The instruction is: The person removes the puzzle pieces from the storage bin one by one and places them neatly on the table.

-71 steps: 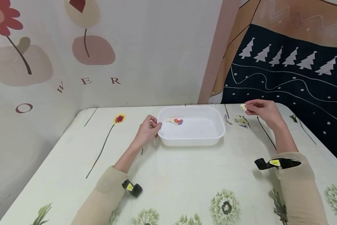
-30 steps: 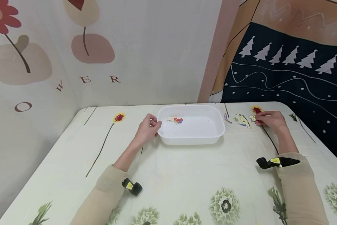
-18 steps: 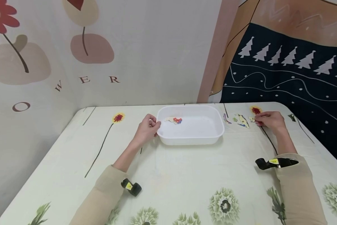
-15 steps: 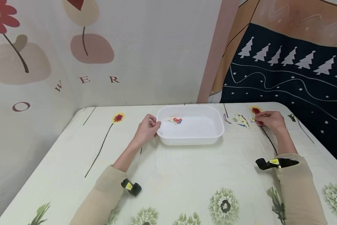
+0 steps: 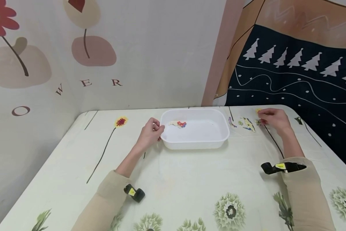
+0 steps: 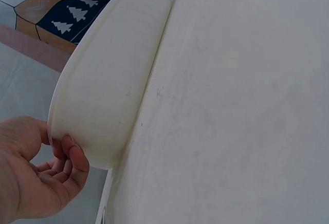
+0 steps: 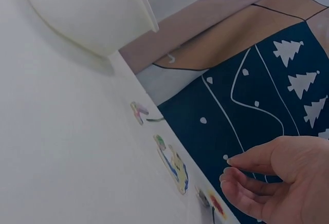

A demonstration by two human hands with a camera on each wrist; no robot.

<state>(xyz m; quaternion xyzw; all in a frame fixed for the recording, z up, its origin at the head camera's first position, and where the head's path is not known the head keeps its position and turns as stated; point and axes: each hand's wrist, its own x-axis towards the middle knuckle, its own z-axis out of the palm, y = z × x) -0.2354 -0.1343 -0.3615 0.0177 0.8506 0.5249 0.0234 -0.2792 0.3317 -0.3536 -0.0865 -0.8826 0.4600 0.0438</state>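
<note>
My left hand [image 5: 150,132] pinches the left end of a white plastic tray [image 5: 196,145], thumb and curled fingers at its rim in the left wrist view. Inside the tray lie small cream, red and blue flat cut-outs [image 5: 181,124]. My right hand [image 5: 277,120] is just above the table at the back right, with no object between its parted thumb and fingers in the right wrist view. Right below it lies a small pale cut-out [image 7: 202,197], partly covered by the fingers in the head view. To its left are a yellow and blue cut-out [image 5: 248,124], a small green one [image 5: 240,123] and a purple one [image 5: 231,122].
A white cloth with printed flowers covers the table [image 5: 187,179]. A pale curtain [image 5: 161,64] hangs behind it, and a dark tree-patterned cloth [image 5: 291,80] hangs at the right. Black cameras sit on both sleeves.
My right hand carried the pale cut-out to the right, set it down beside the others, and has released it, rising slightly. The left hand keeps its grip on the tray.
</note>
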